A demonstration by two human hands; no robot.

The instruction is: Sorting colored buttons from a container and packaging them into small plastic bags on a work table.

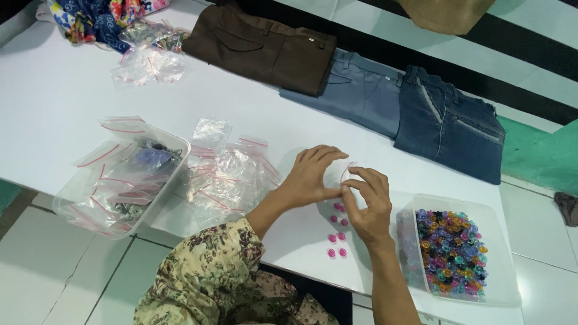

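My left hand (310,174) and right hand (370,201) pinching a small clear bag (338,174), pink beads (337,232) on surface (54,96), mixed beads in tub (500,289), filled bags in tray (72,207)

My white bench (54,102) carries three folded trousers (361,90), brown, grey-blue and dark denim, a heap of empty clear bags (229,177), two clear tubs (78,204), one holding coloured buttons (451,253), and loose pink buttons (337,238).
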